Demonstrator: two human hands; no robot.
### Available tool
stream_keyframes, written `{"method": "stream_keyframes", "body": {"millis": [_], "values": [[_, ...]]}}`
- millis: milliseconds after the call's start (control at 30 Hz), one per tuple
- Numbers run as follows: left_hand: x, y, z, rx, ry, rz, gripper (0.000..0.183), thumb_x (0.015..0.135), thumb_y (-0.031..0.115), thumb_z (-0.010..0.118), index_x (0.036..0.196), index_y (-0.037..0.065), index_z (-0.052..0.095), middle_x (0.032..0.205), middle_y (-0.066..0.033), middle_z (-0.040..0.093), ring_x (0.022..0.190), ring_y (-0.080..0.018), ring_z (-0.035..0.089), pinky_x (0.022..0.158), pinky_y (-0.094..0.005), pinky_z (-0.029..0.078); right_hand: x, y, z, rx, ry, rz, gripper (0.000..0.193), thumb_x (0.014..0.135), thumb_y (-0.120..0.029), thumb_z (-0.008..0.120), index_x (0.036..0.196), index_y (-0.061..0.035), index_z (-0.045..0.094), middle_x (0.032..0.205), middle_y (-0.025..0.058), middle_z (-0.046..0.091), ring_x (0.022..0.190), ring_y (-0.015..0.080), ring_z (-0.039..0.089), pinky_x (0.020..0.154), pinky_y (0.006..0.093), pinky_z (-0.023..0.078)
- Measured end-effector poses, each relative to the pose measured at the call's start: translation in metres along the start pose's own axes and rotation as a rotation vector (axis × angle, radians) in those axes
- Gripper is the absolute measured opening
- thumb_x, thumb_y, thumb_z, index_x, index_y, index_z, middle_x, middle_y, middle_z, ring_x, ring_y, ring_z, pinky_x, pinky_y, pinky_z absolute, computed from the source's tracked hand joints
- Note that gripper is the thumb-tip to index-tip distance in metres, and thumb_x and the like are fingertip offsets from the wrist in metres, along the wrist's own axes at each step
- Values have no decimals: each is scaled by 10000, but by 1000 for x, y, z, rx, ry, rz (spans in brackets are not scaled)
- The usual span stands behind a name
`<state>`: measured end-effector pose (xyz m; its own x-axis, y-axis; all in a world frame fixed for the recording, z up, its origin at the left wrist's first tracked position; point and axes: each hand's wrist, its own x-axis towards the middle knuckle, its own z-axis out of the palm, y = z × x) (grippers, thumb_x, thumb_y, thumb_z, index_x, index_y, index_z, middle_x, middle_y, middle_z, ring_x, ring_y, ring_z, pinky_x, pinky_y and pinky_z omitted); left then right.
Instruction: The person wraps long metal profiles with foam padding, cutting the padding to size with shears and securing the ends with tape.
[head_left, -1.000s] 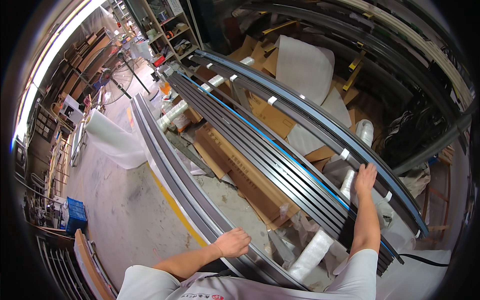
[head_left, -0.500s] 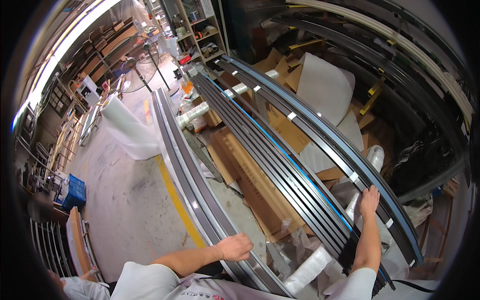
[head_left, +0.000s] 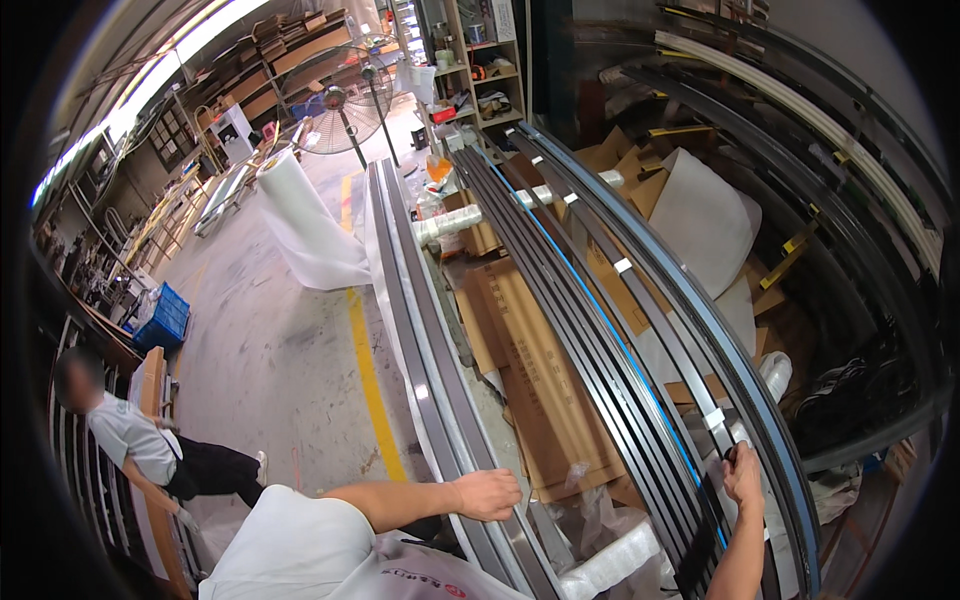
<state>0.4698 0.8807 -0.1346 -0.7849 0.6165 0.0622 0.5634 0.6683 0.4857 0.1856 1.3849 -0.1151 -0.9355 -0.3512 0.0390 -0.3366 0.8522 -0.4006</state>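
"What are you holding?"

"A long dark bar (head_left: 676, 345) with white bands around it, slanting away from me on my right. My right hand (head_left: 742, 475) is closed on its near part, fingers curled in, just below one white band."

"And the other hand?"

"My left hand (head_left: 488, 494) rests, knuckles up, on a pair of long grey rails (head_left: 424, 405) in front of me. The fingers bend over the far edge; their tips are hidden, so I cannot tell whether they grip or only lean."

"What lies around the bar?"

"On its right, a curved blue-grey length (head_left: 730, 335). On its left, a row of black strips (head_left: 610, 390) with a bright blue line along one side. Lower down, between strips and rails, is a brown carton (head_left: 540, 400)."

"And farther off?"

"Left of the rails, a white roll (head_left: 300, 220) stands on the floor, with a large fan (head_left: 335, 115) behind it. At far left, a co-worker (head_left: 135, 435) in a pale shirt is near a blue crate (head_left: 165, 318)."
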Motion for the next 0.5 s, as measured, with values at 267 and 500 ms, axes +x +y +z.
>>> {"method": "stream_keyframes", "body": {"millis": [267, 500], "values": [[-4, 0, 2, -13, 23, -10, 210, 865, 238, 612, 847, 30, 597, 914, -142, 602, 924, -342, 580, 902, -435, 479, -17, -46, 5, -152, 88, 73, 341, 937, -124, 665, 1246, -7, 584, 904, 292, 683, 875, 491, 660, 777, 569, 503], [-10, -14, -5, -34, -13, 0, 274, 871, 283, 616, 909, 12, 608, 945, -153, 620, 972, -338, 580, 920, -437, 478, -18, -152, -33, -341, 269, 169, 470, 1004, -380, 627, 767, 23, 666, 781, 287, 670, 782, 514, 646, 711, 579, 506]]}}
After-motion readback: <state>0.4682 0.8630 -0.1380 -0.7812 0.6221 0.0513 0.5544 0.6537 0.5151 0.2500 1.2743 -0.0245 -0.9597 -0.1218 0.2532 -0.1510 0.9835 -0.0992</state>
